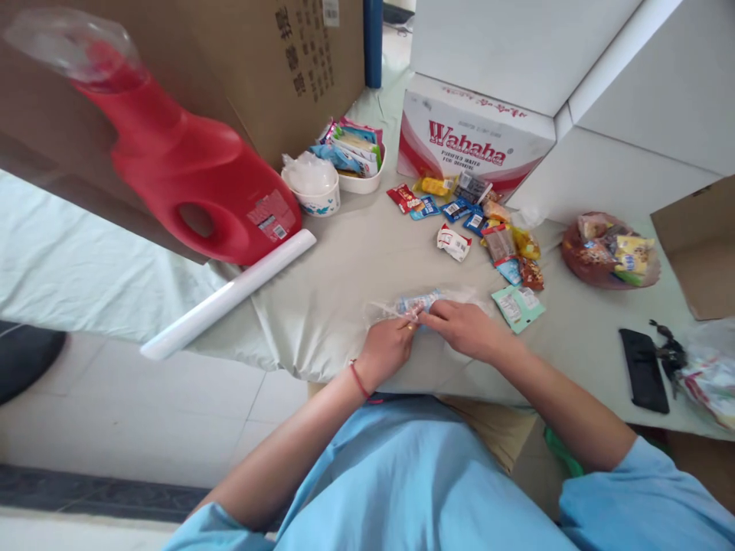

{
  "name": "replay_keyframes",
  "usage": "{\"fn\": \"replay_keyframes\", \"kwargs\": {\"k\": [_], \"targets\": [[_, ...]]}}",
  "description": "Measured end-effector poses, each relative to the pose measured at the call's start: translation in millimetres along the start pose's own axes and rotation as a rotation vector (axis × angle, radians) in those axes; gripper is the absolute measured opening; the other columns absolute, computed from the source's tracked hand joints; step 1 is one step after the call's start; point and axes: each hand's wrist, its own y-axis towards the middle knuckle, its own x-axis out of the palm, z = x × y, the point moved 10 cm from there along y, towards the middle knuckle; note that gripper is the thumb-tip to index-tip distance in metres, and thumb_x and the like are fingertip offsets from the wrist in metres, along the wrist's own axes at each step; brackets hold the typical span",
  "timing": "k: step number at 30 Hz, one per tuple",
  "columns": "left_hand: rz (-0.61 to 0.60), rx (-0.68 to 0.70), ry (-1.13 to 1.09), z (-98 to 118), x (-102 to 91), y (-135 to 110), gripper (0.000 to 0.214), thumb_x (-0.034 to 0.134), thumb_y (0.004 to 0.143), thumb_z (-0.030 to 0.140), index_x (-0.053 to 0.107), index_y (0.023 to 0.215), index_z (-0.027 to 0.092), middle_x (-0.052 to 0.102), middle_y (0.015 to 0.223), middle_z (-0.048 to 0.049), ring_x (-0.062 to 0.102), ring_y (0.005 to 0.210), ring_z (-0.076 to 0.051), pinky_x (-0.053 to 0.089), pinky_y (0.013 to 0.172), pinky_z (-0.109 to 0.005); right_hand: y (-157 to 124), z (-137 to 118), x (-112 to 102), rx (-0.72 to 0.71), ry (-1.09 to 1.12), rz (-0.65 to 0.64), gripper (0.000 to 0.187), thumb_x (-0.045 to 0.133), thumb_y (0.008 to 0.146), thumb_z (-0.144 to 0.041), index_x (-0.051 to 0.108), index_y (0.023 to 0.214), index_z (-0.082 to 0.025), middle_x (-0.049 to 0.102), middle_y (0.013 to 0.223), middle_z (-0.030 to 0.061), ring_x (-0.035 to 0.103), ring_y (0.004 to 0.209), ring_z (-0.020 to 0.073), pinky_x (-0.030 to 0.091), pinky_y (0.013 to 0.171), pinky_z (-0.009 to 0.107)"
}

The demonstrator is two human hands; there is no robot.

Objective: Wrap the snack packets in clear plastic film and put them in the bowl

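My left hand (386,346) and my right hand (464,327) meet at the near edge of a cloth-covered table (344,268). Both are closed in a pinch on a clear plastic bag (425,303) that lies flat on the cloth. Inside the bag is a small blue-and-white snack packet. A red string circles my left wrist. Several loose snack packets (476,222) lie scattered on the cloth beyond my right hand, and a pale green packet (518,306) rests just right of it.
A red detergent jug (189,176) lies on its side at left beside a white roll (230,295). Behind stand a white cup (313,187), a bowl of packets (356,157), a Wahaha box (471,141) and cardboard boxes. A filled snack bag (609,251), a black phone (643,369) and keys are at right.
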Motion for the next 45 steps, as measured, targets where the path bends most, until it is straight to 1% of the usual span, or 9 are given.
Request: {"fn": "replay_keyframes", "kwargs": {"k": [5,8,11,15,19,29,37,42,45], "targets": [[0.2,0.059,-0.31,-17.2,-37.0,-57.6,0.032,0.048,0.095,0.015,0.078,0.102,0.024,0.081,0.119,-0.0079,0.077,0.109,-0.021,0.063,0.094,-0.036,-7.2,1.5,27.7,0.08,0.082,0.008,0.043,0.047,0.107,-0.015,0.064,0.143,-0.032,0.068,0.115,0.0065,0.061,0.102,0.0224,0.043,0.077,0.03],[0.496,-0.304,-0.459,-66.6,-71.1,-83.6,0.029,0.044,0.101,0.024,0.072,0.094,0.022,0.079,0.1,-0.0074,0.076,0.09,-0.018,0.062,0.079,-0.032,-3.3,1.6,28.7,0.09,0.093,0.017,0.049,0.047,0.107,-0.013,0.062,0.147,-0.035,0.068,0.117,0.0071,0.061,0.101,0.023,0.043,0.078,0.03],[0.709,-0.641,-0.356,-98.5,-87.7,-91.3,0.036,0.042,0.105,0.04,0.067,0.122,0.021,0.074,0.122,-0.0116,0.072,0.1,-0.019,0.059,0.08,-0.032,0.0,-0.7,26.9,0.09,0.08,0.023,0.046,0.048,0.107,-0.016,0.066,0.144,-0.036,0.068,0.116,0.0078,0.061,0.101,0.0239,0.045,0.078,0.031],[0.442,-0.577,-0.118,-82.2,-69.8,-43.1,0.054,0.072,0.086,0.049,0.065,0.13,0.02,0.073,0.127,-0.0145,0.066,0.12,-0.032,0.052,0.104,-0.046,-0.3,-3.7,23.3,0.091,0.039,0.019,0.042,0.049,0.108,-0.025,0.063,0.147,-0.034,0.067,0.116,0.009,0.062,0.1,0.024,0.049,0.08,0.032],[0.237,-0.594,-0.163,-75.8,-49.3,-33.9,0.014,0.062,0.086,0.034,0.069,0.093,0.023,0.074,0.087,-0.0047,0.069,0.086,-0.025,0.052,0.083,-0.037,-12.4,3.0,9.7,0.143,0.127,0.123,0.051,0.052,0.108,-0.034,0.051,0.159,-0.025,0.065,0.132,0.0146,0.062,0.113,0.0278,0.056,0.09,0.04],[0.396,-0.665,-0.462,-67.0,-73.2,-40.5,0.014,0.067,0.085,0.035,0.063,0.083,0.022,0.065,0.078,0.001,0.06,0.07,-0.016,0.049,0.067,-0.028,-43.3,20.0,41.8,0.383,0.19,0.127,0.052,0.052,0.105,-0.027,0.055,0.157,-0.028,0.054,0.159,0.0139,0.067,0.125,0.031,0.064,0.084,0.04],[-0.014,-0.157,0.055,42.4,-12.5,38.4,0.028,0.057,0.095,0.021,0.075,0.115,0.014,0.072,0.131,-0.016,0.065,0.12,-0.03,0.056,0.098,-0.044,-49.1,27.6,39.3,0.383,0.335,0.218,0.046,0.05,0.102,-0.021,0.065,0.145,-0.026,0.063,0.151,0.0102,0.07,0.12,0.0263,0.062,0.093,0.038],[-0.149,-0.022,0.379,60.2,22.9,24.4,0.052,0.051,0.098,0.02,0.059,0.147,0.005,0.052,0.162,-0.0198,0.057,0.134,-0.034,0.053,0.098,-0.051,-79.8,79.3,19.0,0.733,0.25,0.544,0.045,0.052,0.103,-0.032,0.064,0.144,-0.018,0.063,0.14,0.019,0.064,0.124,0.032,0.056,0.101,0.046],[-0.144,-0.008,0.381,55.9,26.9,17.4,0.054,0.049,0.097,0.017,0.056,0.15,0.008,0.05,0.165,-0.0176,0.056,0.137,-0.033,0.052,0.1,-0.05,-72.6,93.1,26.2,0.764,0.205,0.469,0.039,0.063,0.097,-0.035,0.073,0.129,-0.015,0.068,0.122,0.0203,0.062,0.113,0.0353,0.053,0.099,0.05]]}}
